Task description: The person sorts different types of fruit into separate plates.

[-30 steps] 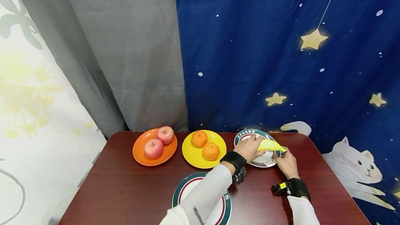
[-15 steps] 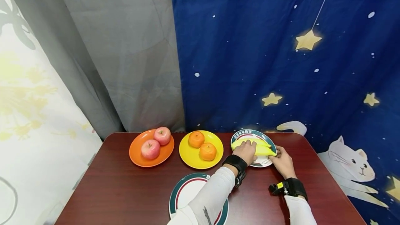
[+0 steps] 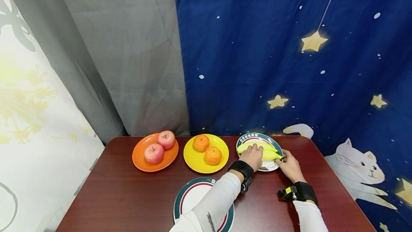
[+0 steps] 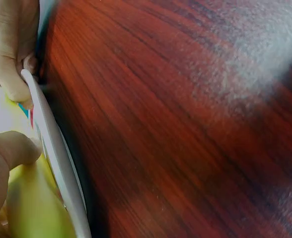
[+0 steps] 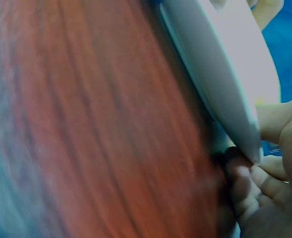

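Two yellow bananas (image 3: 271, 154) lie side by side on a white plate with a green-and-red rim (image 3: 269, 167) at the back right of the table. My left hand (image 3: 252, 157) holds the front banana from above, its thumb along the near side in the left wrist view. That hand covers part of both bananas. At the plate's right edge, my right hand (image 3: 290, 168) pinches the rim by the banana stem. From the right wrist camera, the thumb of the right hand (image 5: 280, 188) sits over the plate rim, with fingers underneath.
An orange plate (image 3: 138, 155) with two apples (image 3: 154, 153) stands at the back left. Beside it, a yellow plate (image 3: 193, 164) holds two oranges (image 3: 213, 155). Another white plate (image 3: 196, 192) lies nearer, partly under my left sleeve. Curtains hang behind the table (image 3: 128, 196).
The banana held between my hands went down onto the plate beside the other one. My right hand moved from the banana stem to the plate's rim. The head view shifted slightly.
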Motion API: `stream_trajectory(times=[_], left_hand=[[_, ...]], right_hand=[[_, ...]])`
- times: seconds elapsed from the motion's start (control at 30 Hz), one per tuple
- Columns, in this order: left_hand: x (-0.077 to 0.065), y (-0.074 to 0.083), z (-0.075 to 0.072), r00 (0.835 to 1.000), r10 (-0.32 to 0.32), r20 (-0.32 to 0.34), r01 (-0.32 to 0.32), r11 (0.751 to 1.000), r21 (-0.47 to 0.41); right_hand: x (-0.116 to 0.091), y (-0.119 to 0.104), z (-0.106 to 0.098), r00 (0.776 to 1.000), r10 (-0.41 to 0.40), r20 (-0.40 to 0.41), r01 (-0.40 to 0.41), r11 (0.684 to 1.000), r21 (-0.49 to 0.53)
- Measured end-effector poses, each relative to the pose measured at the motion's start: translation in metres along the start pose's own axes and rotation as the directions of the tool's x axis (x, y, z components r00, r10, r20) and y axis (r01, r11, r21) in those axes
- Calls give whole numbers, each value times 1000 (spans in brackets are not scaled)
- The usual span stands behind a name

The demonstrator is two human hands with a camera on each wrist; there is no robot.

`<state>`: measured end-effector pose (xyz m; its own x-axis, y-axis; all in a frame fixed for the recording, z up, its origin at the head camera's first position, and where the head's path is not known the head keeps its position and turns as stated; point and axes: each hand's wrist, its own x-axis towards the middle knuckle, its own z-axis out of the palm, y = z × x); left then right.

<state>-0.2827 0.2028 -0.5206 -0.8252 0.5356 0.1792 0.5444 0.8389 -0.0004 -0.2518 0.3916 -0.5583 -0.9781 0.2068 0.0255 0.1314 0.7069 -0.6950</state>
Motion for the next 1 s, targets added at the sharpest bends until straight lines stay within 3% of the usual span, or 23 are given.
stream_trajectory(times=[0.3, 0.43, 0.6, 0.77, 0.87, 1.0], left_hand=[[-5, -7, -2, 1000, 6, 13, -6, 999, 32], [-7, -9, -7, 996, 85, -10, -84, 995, 58], [-10, -14, -14, 982, 181, -47, -174, 977, 121], [-9, -21, -6, 962, 245, -117, -221, 957, 188], [-12, -28, -2, 951, 270, -149, -247, 956, 157], [-24, -45, -18, 942, 296, -155, -290, 955, 65]], right_hand=[[-1, -7, -2, 997, -46, 67, 47, 999, -2], [0, -9, -9, 994, -71, 87, 74, 997, -38], [-3, -14, -15, 985, -164, 52, 169, 979, -113], [-9, -16, -13, 974, -226, 1, 222, 956, -192], [-14, -16, -12, 972, -233, -22, 222, 947, -232], [-19, -25, -18, 964, -262, -41, 244, 936, -254]])
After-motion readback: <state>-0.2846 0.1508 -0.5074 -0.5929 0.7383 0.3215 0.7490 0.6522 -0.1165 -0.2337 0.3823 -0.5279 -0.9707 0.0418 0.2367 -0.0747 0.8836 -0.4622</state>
